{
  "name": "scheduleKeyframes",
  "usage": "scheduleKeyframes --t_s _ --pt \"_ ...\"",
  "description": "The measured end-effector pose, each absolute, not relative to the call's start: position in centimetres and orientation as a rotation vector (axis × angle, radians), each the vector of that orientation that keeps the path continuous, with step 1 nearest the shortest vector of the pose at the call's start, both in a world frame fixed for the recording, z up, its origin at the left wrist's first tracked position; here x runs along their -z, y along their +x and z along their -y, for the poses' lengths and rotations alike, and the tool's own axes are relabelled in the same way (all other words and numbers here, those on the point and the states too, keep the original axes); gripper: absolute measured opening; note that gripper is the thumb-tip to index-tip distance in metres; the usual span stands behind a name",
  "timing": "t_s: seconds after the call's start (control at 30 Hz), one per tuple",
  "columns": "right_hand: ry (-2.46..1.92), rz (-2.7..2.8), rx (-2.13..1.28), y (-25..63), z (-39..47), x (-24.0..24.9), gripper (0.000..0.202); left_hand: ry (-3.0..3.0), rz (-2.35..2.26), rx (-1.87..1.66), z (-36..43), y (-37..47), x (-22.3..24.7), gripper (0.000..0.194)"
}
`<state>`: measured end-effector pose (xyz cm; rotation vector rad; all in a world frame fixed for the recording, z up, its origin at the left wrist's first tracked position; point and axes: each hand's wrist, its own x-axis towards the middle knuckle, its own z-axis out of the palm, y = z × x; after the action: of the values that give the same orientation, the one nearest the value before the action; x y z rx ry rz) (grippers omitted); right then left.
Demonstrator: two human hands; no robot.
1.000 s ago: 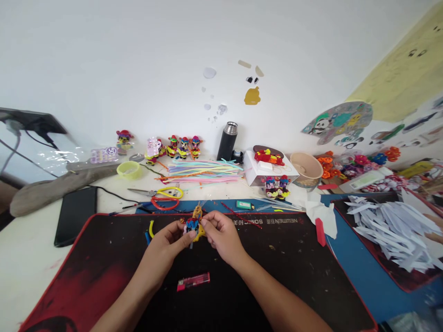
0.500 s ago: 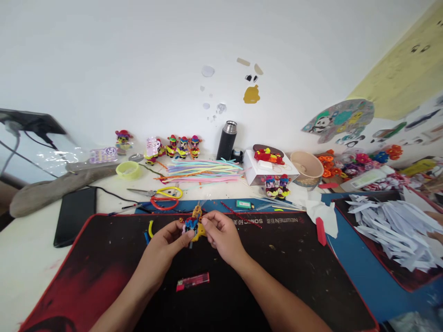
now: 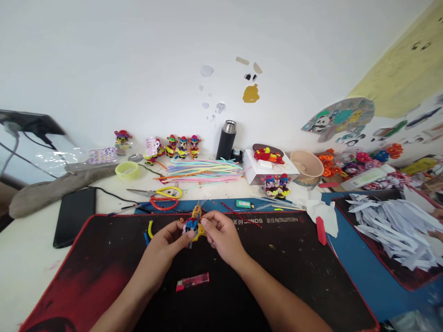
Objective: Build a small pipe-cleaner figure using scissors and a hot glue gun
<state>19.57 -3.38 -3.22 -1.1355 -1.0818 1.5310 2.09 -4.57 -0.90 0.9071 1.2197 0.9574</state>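
Note:
A small pipe-cleaner figurine (image 3: 192, 224), blue, black and yellow with an orange-gold top, is held over the dark mouse mat (image 3: 277, 267). My left hand (image 3: 172, 240) grips it from the left, thumb across its front. On its right side my right hand (image 3: 219, 235) pinches at the edge of the figurine; the exact bit between the fingertips is hidden. Short yellow and blue pipe-cleaner pieces (image 3: 150, 229) lie left of my left hand. Below both hands lies a pinkish-red lighter (image 3: 193, 281).
Scissors (image 3: 162, 192), a phone (image 3: 75, 216) and a yellow-green bowl (image 3: 128, 170) are at left. Behind lie pipe cleaners (image 3: 204, 170), finished figurines (image 3: 182, 146) and a black flask (image 3: 226, 140). A green lighter (image 3: 244, 204) and paper strips (image 3: 394, 230) are rightward; another person's hand shows at the right edge.
Both hands keep nearly the same place and grip on the figurine. The blue part on the figurine looks slightly shifted; the camera view has moved a little.

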Motion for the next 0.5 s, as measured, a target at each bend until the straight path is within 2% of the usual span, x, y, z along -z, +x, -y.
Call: scheduleKeyframes --t_s 0.5 --pt "-1.124 1.093 -1.517 19.6 3.43 3.49 0.04 0.934 -1.217 -0.949 4.56 2.04 1.17 0.045"
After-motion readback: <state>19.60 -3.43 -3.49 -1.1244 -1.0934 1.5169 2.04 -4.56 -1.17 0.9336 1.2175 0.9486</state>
